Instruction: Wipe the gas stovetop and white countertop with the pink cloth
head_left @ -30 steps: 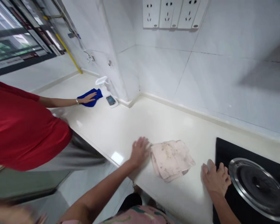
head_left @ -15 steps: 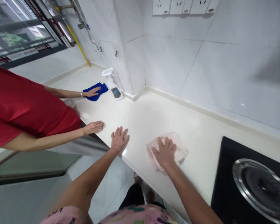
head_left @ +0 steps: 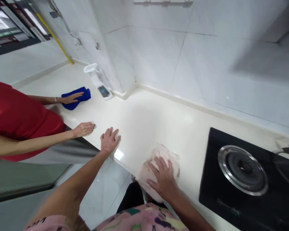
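My right hand (head_left: 162, 178) lies spread on a pale pink cloth (head_left: 149, 171), pressing it to the white countertop (head_left: 144, 118). Part of the cloth hangs over the counter's front edge. Fingers apart, my left hand (head_left: 109, 140) rests flat on the bare counter near that same edge, holding nothing. Just left of it is a co-worker's hand (head_left: 84, 129), also on the counter. The co-worker's other hand (head_left: 72, 98) lies on a blue cloth (head_left: 68, 103) farther back.
A black gas stove (head_left: 233, 199) with a round burner stands on the right. Against the wall corner is a white spray bottle (head_left: 95, 78). The co-worker in a red shirt (head_left: 19, 118) stands at the left. A yellow pipe (head_left: 54, 37) runs down the back wall.
My right hand has drawn the pink cloth toward me, to the counter's front edge. The view has turned to the right, showing more of the stove. My left hand still rests on the counter.
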Motion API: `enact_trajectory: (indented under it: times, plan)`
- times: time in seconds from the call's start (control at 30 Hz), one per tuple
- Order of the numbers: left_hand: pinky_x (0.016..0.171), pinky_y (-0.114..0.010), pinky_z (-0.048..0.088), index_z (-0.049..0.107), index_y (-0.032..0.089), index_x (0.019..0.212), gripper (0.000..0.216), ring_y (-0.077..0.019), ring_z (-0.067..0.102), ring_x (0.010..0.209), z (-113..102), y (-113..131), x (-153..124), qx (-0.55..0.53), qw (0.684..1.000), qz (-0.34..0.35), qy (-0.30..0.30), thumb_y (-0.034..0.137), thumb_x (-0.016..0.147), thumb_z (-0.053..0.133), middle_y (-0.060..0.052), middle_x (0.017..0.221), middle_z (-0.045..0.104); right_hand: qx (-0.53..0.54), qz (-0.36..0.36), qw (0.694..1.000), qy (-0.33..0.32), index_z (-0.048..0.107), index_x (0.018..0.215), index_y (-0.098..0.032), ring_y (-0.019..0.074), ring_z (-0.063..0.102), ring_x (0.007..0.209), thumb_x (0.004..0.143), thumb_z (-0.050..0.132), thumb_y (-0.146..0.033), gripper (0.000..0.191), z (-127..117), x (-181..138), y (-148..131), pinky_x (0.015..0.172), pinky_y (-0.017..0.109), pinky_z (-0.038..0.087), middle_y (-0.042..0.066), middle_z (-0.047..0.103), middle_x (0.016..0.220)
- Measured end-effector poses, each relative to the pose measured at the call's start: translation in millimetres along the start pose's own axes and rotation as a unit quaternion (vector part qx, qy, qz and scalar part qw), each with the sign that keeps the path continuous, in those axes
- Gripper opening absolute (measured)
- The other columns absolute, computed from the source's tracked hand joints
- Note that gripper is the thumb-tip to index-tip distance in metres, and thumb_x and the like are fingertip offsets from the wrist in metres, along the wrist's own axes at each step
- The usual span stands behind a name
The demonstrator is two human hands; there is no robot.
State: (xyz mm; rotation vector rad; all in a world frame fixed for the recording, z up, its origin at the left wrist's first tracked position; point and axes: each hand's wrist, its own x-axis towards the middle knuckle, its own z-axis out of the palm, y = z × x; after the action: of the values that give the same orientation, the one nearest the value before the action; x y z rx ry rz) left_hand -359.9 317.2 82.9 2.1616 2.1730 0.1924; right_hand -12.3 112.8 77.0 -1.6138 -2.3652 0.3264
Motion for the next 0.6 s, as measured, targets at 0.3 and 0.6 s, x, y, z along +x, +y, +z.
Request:
enact_trajectory:
  times: [0.3,0.6]
  plan:
    - [0.124,-0.055,0.024,0.058,0.02,0.15,0.056,-0.0347,0.034,0.155,-4.3,1.4,4.3,0.013,0.999,0.022,0.02,0.048,0.106,0.037,-0.015,0.167,0.042,-0.156,0.203,0.965,0.066,0.064,0.142,-0.036,0.0422,0.035,0.152,0.094,0.062,-0.051,0.05,-7.7,-127.4,57.2,0.12,0.07,0.025,0.01,0.052,0.158]
    - [0.123,-0.056,0.029,0.058,0.021,0.149,0.053,-0.0336,0.036,0.155,-5.6,0.1,9.2,0.031,0.999,0.025,0.028,0.044,0.105,0.039,-0.019,0.165,0.044,-0.173,0.248,0.938,0.17,0.071,0.124,-0.028,0.0392,0.038,0.152,0.095,0.051,-0.025,0.035,9.1,-108.4,49.6,0.118,0.066,0.032,0.013,0.058,0.15]
